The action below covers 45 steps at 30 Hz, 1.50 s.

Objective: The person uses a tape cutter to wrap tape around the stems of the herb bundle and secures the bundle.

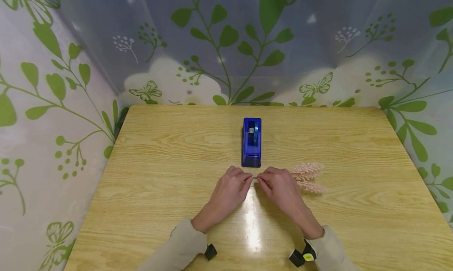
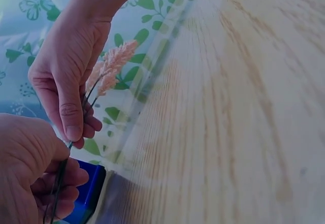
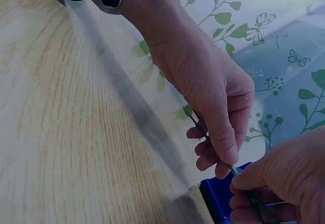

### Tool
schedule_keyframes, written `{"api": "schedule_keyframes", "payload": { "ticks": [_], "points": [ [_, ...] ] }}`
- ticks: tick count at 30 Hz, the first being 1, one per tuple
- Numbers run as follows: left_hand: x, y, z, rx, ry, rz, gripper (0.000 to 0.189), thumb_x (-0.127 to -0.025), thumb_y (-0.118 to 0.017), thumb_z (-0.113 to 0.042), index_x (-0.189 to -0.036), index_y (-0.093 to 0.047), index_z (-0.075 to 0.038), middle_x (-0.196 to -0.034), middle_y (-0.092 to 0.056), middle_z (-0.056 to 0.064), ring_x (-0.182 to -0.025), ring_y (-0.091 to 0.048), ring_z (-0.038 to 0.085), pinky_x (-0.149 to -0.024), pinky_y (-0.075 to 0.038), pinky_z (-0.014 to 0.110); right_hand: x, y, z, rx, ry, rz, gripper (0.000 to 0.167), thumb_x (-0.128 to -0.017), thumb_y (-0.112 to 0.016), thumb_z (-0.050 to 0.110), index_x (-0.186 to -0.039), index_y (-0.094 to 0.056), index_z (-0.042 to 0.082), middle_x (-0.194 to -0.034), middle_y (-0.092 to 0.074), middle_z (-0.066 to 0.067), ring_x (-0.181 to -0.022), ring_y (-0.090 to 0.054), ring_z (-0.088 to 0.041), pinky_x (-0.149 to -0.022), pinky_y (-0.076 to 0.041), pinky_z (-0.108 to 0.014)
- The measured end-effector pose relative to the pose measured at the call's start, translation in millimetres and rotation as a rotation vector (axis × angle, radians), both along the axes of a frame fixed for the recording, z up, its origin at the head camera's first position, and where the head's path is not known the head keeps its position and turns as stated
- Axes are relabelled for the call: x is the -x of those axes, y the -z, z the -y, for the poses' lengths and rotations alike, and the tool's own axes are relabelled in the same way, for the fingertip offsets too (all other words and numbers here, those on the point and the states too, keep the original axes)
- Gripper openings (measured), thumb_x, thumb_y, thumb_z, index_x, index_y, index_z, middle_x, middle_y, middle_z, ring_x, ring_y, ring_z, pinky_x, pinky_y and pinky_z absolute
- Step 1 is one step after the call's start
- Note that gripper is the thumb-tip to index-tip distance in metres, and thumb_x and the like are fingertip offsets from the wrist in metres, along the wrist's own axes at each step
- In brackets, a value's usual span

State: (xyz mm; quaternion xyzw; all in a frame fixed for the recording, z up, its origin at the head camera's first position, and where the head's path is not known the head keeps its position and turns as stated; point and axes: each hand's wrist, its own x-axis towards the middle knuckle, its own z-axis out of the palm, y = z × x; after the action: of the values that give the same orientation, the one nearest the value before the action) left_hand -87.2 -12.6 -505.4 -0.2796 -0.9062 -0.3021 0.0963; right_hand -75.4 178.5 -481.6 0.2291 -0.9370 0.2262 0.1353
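Both hands pinch thin dark stems (image 2: 60, 176) of pale pink, fluffy flower sprigs, held just in front of a blue tape dispenser (image 1: 253, 150). My left hand (image 1: 230, 186) grips the stem ends between thumb and fingers. Close beside it, my right hand (image 1: 281, 188) pinches the stems nearer the pink heads (image 1: 308, 172), which stick out to the right past that hand. Only a short length of stem shows between the fingertips. In the right wrist view the stem ends also poke out behind the left hand (image 3: 203, 82). Whether tape is on the stems I cannot tell.
The dispenser stands upright at the middle of the wooden table (image 1: 159, 145), directly beyond the hands. A patterned curtain (image 1: 226, 74) with green leaves and butterflies encloses the table's back and sides. Dark wrist devices (image 1: 298, 258) are worn at both cuffs.
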Motion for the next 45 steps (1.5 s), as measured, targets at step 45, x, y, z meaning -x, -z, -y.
{"api": "schedule_keyframes", "payload": {
  "ticks": [45],
  "points": [
    [7.8, -2.8, 0.2, -0.012, 0.019, 0.012, 0.013, -0.101, -0.069, -0.011, -0.098, -0.081, -0.008, -0.092, -0.074, 0.001, -0.086, -0.061, 0.018, -0.071, -0.056, 0.027, 4.0, -1.1, 3.2, -0.012, 0.045, -0.009, 0.005, -0.086, -0.084, 0.004, -0.091, -0.083, 0.006, -0.084, -0.075, -0.004, -0.067, -0.068, -0.018, -0.062, -0.051, -0.037]
  ]
}}
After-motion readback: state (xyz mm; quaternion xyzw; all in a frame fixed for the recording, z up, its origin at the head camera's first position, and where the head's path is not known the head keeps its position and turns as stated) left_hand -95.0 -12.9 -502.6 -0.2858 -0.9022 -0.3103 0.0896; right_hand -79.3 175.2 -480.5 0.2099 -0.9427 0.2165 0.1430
